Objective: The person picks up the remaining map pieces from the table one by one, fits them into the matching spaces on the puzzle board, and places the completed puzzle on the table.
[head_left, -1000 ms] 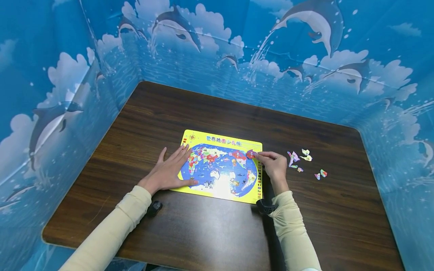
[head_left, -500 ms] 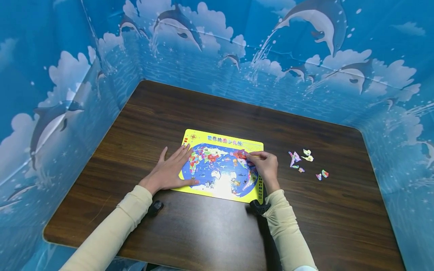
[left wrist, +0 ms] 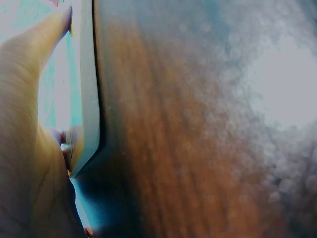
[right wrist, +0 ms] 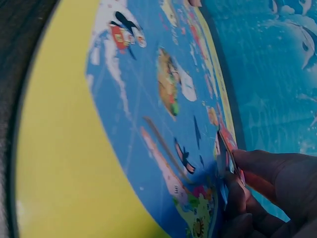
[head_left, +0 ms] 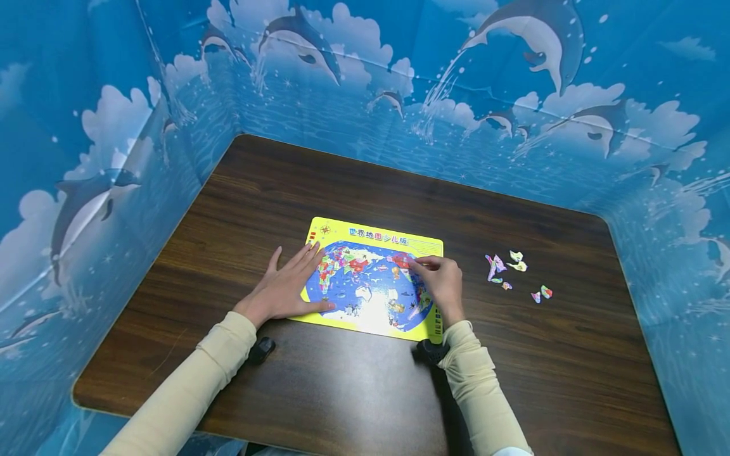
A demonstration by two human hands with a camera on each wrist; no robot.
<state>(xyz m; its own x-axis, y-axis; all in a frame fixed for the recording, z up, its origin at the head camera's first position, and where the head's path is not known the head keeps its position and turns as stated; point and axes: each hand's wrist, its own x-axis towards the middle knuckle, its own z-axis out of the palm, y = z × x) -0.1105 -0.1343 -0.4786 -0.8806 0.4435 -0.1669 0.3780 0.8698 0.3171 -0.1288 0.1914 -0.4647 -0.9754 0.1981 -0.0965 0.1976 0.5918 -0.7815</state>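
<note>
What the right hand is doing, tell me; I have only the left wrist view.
Observer: The right hand pinches a thin puzzle piece at the upper right of the map board.
Operator: Report what lies to the right of that board.
Observer: Several small loose pieces lie scattered on the table there.
Operator: Now describe what is behind the table.
Observer: A blue backdrop printed with leaping dolphins.
</note>
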